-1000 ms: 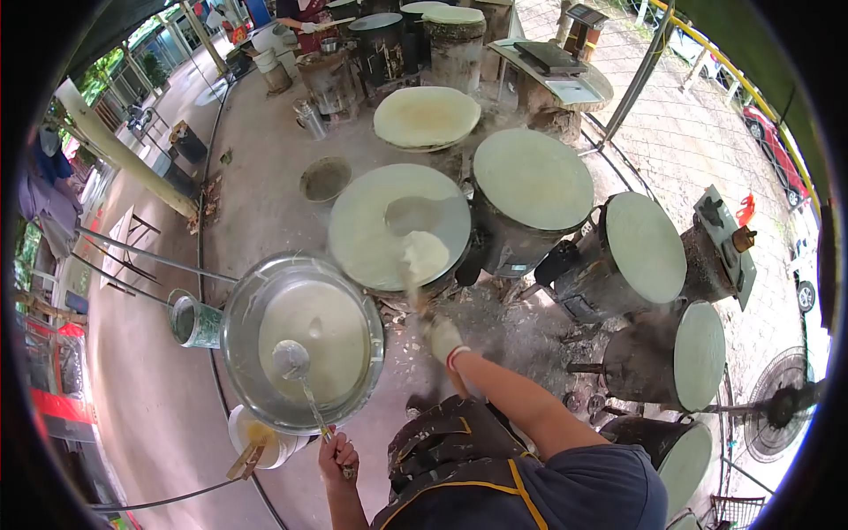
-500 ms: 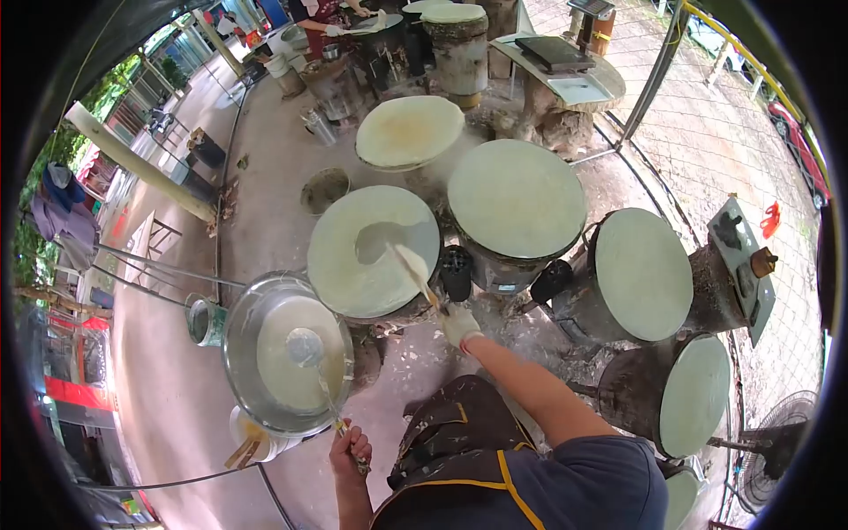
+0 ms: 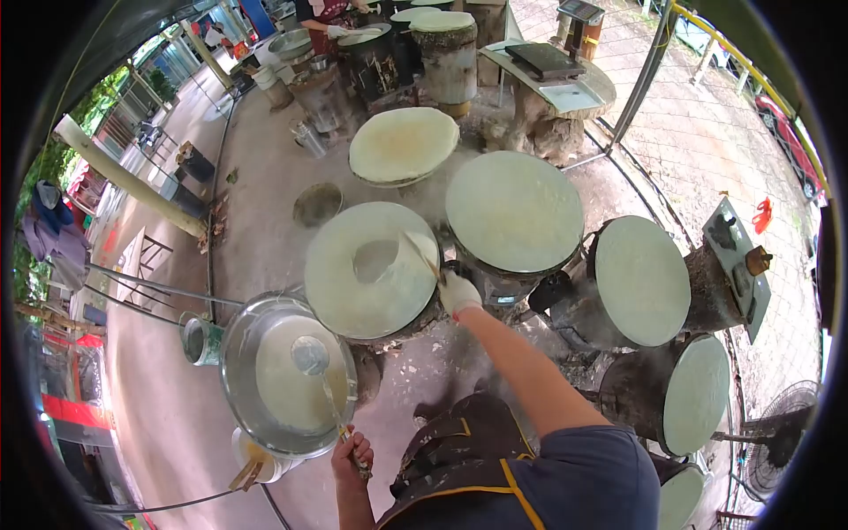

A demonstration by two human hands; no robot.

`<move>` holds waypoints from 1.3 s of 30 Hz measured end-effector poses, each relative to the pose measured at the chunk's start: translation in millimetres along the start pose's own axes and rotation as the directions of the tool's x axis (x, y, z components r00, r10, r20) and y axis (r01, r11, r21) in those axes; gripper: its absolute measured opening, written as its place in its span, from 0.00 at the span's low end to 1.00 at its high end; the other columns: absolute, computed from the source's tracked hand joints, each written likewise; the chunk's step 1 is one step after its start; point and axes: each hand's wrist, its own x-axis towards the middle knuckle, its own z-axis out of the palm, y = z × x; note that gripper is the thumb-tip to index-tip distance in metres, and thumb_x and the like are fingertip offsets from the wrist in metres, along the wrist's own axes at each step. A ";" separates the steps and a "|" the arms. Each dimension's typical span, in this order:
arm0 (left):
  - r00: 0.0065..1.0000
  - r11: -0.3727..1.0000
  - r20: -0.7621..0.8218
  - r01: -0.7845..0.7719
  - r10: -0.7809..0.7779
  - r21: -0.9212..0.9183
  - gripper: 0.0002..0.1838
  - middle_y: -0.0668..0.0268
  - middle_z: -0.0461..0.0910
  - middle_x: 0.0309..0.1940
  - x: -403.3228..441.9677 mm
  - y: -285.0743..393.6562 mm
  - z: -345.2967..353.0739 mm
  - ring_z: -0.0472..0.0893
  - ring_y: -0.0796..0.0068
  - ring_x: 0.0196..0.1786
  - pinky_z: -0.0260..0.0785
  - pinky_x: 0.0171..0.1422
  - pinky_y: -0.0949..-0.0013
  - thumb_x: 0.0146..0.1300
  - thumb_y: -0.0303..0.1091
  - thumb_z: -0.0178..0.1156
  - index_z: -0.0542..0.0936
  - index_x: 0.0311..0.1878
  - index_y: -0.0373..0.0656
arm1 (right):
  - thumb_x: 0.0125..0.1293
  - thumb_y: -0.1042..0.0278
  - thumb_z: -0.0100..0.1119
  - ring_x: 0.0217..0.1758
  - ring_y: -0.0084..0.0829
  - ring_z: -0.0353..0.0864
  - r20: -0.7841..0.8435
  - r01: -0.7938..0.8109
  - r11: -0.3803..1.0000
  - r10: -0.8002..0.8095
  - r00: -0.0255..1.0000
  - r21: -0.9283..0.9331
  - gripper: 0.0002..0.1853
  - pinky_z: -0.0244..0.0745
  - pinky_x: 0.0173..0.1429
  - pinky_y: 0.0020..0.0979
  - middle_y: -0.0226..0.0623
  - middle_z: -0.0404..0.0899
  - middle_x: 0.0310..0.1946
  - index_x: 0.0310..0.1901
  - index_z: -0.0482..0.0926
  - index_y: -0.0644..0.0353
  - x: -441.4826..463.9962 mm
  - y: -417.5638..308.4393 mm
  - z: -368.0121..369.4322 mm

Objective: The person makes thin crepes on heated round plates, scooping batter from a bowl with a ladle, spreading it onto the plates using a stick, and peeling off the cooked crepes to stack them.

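Note:
My right hand, in a pale glove, is closed round the handle of a flat spreader. Its blade rests against the wet batter on the nearest round griddle, to the right of a bare oval patch in the middle. My bare left hand grips the handle of a ladle. The ladle's round bowl hangs over or touches the pale batter in a wide metal basin; which of the two I cannot tell.
More batter-covered griddles, a middle one, a right one, a lower right one and a far one, surround me. A bucket stands left of the basin. A co-worker's gloved hand is at the back. A fan stands at right.
The spreader has swept across the right part of the griddle, and batter now covers that side of the bare patch. The ladle stays over the basin. The whole view has shifted slightly.

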 end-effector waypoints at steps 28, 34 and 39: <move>0.984 0.980 0.091 0.137 -0.151 0.144 0.14 0.64 0.68 0.29 43.2 37.1 12.0 0.65 0.79 0.21 0.59 0.21 0.77 0.58 0.22 0.52 0.68 0.48 0.40 | 0.65 0.51 0.45 0.51 0.46 0.77 0.084 -0.271 0.923 0.258 0.963 0.275 0.24 0.71 0.54 0.38 0.52 0.78 0.45 0.52 0.75 0.61 -47.8 -32.8 -6.5; 0.992 0.985 -0.010 0.126 -0.126 0.114 0.13 0.63 0.69 0.28 38.0 -6.7 31.6 0.64 0.79 0.20 0.57 0.19 0.78 0.60 0.25 0.52 0.68 0.49 0.38 | 0.60 0.52 0.50 0.52 0.45 0.76 0.153 0.079 0.981 -0.107 0.982 0.178 0.23 0.70 0.56 0.35 0.50 0.78 0.45 0.52 0.76 0.59 22.5 -24.0 9.5; 0.986 0.980 -0.092 0.153 -0.142 0.127 0.12 0.65 0.66 0.25 26.6 -32.7 25.8 0.60 0.81 0.16 0.54 0.17 0.78 0.62 0.28 0.51 0.67 0.49 0.39 | 0.62 0.55 0.52 0.47 0.40 0.80 0.269 0.106 0.926 -0.213 0.939 0.363 0.20 0.72 0.51 0.34 0.49 0.80 0.43 0.51 0.77 0.58 6.5 -20.5 4.2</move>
